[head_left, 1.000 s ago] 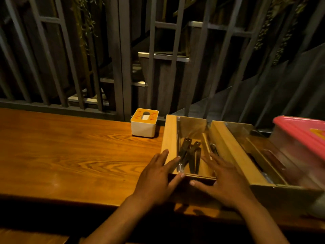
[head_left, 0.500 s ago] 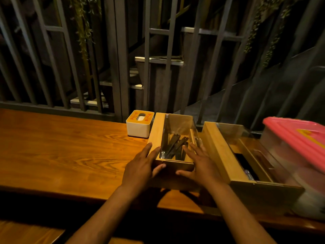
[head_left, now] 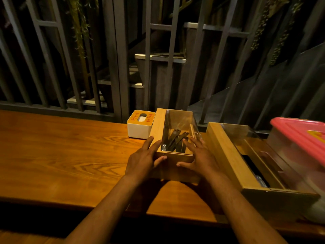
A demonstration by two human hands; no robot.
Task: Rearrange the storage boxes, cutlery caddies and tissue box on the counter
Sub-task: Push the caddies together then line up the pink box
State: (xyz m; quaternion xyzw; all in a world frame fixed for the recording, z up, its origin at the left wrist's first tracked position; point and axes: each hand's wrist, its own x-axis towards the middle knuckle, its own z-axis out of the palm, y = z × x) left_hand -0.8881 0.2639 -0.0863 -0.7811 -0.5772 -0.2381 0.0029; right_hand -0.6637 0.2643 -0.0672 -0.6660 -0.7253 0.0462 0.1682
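Cutlery caddy (head_left: 177,166) on tabletop (head_left: 61,155), long axis 6–12 o'clock, flanked evenly: left hand (head_left: 144,161) and right hand (head_left: 200,161) pressed flat to its sides, fingers straight. At its 10 o'clock, tissue box (head_left: 139,129).

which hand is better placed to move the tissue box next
Left. The left hand rests on the left side of the cutlery caddy, near the tissue box; the right hand sits across the caddy from it.

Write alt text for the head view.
The left hand and right hand press the sides of a wooden cutlery caddy on a counter. A tissue box sits beside its far left corner; a second caddy and a pink-lidded storage box stand to the right.
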